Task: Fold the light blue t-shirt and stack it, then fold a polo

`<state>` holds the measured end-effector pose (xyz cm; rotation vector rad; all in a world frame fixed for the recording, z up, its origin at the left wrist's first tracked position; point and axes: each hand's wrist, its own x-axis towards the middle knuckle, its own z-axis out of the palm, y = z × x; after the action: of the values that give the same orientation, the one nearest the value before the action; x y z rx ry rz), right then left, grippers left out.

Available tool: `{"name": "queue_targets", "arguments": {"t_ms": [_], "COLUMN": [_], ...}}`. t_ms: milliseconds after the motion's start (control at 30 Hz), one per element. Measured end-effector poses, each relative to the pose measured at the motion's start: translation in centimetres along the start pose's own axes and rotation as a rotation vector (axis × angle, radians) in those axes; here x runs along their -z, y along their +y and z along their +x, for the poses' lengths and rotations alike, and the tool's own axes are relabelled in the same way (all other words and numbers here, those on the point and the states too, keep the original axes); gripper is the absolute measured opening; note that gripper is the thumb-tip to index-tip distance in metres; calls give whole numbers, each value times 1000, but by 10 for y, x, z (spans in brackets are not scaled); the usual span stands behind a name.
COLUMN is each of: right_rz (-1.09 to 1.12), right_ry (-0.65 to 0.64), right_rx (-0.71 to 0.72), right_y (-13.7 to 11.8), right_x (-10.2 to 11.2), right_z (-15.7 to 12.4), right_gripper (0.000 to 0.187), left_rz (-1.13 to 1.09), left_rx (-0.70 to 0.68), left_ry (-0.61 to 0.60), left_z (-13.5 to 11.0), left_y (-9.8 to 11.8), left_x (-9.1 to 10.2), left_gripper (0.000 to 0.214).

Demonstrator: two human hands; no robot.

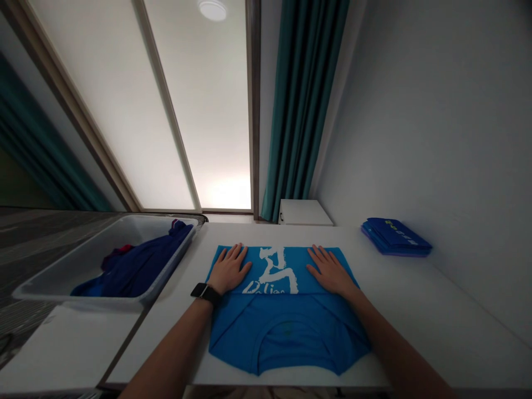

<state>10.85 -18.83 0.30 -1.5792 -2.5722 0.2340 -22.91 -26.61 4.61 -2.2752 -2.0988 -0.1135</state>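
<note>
White surface [432,327] runs out ahead of the fingers [236,255]; teal curtain [305,94] and white cabinet [305,212] stand beyond them, past its far edge. Grey plastic tub [97,260] sits just left of the left hand [229,270], with a crumpled dark blue garment [141,266] inside. Folded blue clothes stack [394,237] lies well right of the right hand [330,271]. Blue T-shirt [286,338] lies folded flat on the surface, directly under the fingers (collar end nearest the person). White print [276,271] shows between the hands. Fingers on both hands spread open, palms down on the shirt, nothing gripped. Black watch [205,292] on left wrist.
</note>
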Motion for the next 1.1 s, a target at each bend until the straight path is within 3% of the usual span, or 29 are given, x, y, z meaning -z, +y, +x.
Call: {"name": "queue_targets", "arguments": {"t_ms": [233, 467, 700, 800, 867, 1000, 1100], "right_rz": [-2, 3, -46, -59, -68, 19, 62], "right_ry": [11, 18, 107, 154, 169, 58, -44], "right_rx": [-1, 1, -237, -223, -135, 58, 38], "right_y": [1, 5, 41, 53, 56, 59, 62], "right_x": [-1, -4, -11, -11, -6, 13, 29], "right_z": [-1, 2, -5, -5, 1, 24, 44], "right_gripper": [70, 68, 59, 58, 56, 55, 55], "left_rz": [-5, 31, 14, 28, 47, 41, 16], "left_rx": [4, 121, 109, 81, 42, -21, -58], "left_ry": [-23, -31, -22, 5, 3, -171, -329], "left_z": [2, 0, -1, 2, 9, 33, 54], "left_y": [0, -27, -34, -35, -37, -46, -56], "left_x": [1, 4, 1, 3, 10, 35, 51], "left_gripper": [60, 52, 50, 46, 44, 48, 48]}}
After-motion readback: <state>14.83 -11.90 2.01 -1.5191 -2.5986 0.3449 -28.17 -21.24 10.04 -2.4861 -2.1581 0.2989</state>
